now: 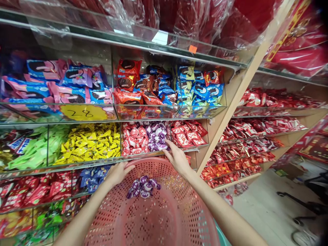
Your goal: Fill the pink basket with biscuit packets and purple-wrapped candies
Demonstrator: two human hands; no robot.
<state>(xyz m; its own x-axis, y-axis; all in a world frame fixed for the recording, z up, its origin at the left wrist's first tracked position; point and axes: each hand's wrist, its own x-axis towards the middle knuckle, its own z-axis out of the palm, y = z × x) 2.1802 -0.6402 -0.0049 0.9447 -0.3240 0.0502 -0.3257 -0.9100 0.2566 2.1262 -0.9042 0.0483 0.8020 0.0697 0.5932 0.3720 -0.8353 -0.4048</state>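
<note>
So the whole left side is a big shelf unit [230, 99] with glass-fronted bins, stacked several rows high, and a second run of shelves [269, 136] goes off to the right packed with red wrapped sweets. Top row of bins has blue and pink cookie packs [64, 82] on the left, then orange and blue ones [143, 89] next to them, with a yellow price tag [83, 112] stuck on the glass reading 28. Row under that goes green sweets [36, 150], yellow sweets [89, 141], then a bin of mixed red and purple candies [146, 138], then red packets [188, 135]. Down front is a pink perforated plastic basket [164, 218], held right up against the shelf. A small pile of purple candies [144, 187] sits inside it near the far rim. The left hand [118, 173] is curled over the basket's far rim, gripping it. The right hand [177, 158] is reaching into the red and purple bin with fingers [167, 142] on the purple ones, can't tell if it's actually closed around any yet
</note>
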